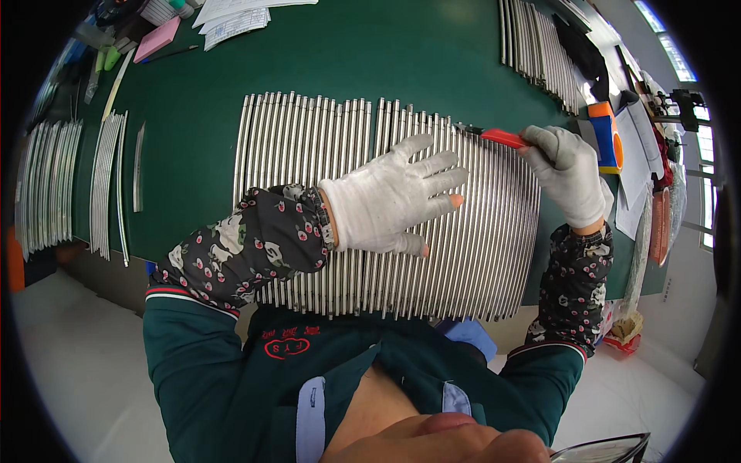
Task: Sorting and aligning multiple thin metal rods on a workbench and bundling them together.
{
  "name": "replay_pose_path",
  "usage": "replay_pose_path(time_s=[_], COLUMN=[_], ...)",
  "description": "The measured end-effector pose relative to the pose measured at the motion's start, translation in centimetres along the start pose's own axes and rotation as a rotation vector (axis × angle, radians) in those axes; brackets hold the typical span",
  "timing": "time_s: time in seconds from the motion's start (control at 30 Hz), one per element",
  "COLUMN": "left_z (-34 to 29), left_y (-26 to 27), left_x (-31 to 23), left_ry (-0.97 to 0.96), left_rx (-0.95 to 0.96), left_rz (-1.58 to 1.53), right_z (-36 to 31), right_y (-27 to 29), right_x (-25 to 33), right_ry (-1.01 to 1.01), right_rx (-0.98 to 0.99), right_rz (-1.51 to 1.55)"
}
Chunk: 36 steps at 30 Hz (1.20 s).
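Many slim metal rods (309, 147) lie side by side across the green table in front of me, their far ends nearly in line. A narrow gap splits them into two groups near the middle. My left hand (394, 193), in a white glove with some fingertips bare, rests flat on the rods with its fingers spread. In my gloved right hand (570, 166) is a red-handled tool (503, 139), closed in my fingers. Its thin dark and silver tip points left and reaches the far ends of the rods. I cannot make out the exact kind of tip.
More metal rods (50, 181) lie at the left, with a smaller bundle (106, 185) beside them. Another row of rods (536, 50) is at the far right. An orange and blue object (606, 137) stands near my right hand. Papers (235, 19) and a pink pad (157, 38) lie far left.
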State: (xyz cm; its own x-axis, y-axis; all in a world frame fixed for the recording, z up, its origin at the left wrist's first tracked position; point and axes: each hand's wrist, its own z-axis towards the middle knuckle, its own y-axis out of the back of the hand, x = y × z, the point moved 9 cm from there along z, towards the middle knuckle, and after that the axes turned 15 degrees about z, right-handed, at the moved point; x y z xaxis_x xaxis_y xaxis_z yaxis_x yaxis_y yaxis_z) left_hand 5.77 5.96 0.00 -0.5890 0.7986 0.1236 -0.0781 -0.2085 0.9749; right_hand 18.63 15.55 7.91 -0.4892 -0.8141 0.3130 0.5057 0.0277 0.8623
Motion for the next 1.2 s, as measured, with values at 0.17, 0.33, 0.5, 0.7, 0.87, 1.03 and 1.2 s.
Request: replay_pose_path(time_s=[0.17, 0.33, 0.5, 0.7, 0.87, 1.03, 1.2], left_z=[0.2, 0.0, 0.2, 0.1, 0.2, 0.0, 0.1], left_y=[0.2, 0.4, 0.2, 0.1, 0.0, 0.1, 0.2], left_x=[-0.1, 0.0, -0.1, -0.1, 0.0, 0.1, 0.1], left_ry=[-0.003, 0.003, -0.001, -0.003, -0.001, 0.004, 0.002], left_rx=[-0.008, -0.045, -0.018, -0.025, 0.01, -0.038, -0.057], left_rz=[-0.021, -0.023, -0.003, 0.003, 0.001, -0.038, -0.054], right_z=[-0.1, 0.3, 0.9, 0.6, 0.0, 0.2, -0.2], right_y=[-0.1, -0.1, -0.1, -0.5, 1.0, 0.0, -0.2], right_x=[-1.0, -1.7, -0.8, 3.5, 3.3, 0.0, -0.8], right_ry=[-0.101, -0.173, -0.091, 0.209, 0.194, -0.144, -0.211], right_rx=[0.021, 0.052, 0.047, 0.043, -0.137, -0.011, 0.019], right_rz=[0.059, 0.119, 0.02, -0.356, -0.262, 0.054, 0.152])
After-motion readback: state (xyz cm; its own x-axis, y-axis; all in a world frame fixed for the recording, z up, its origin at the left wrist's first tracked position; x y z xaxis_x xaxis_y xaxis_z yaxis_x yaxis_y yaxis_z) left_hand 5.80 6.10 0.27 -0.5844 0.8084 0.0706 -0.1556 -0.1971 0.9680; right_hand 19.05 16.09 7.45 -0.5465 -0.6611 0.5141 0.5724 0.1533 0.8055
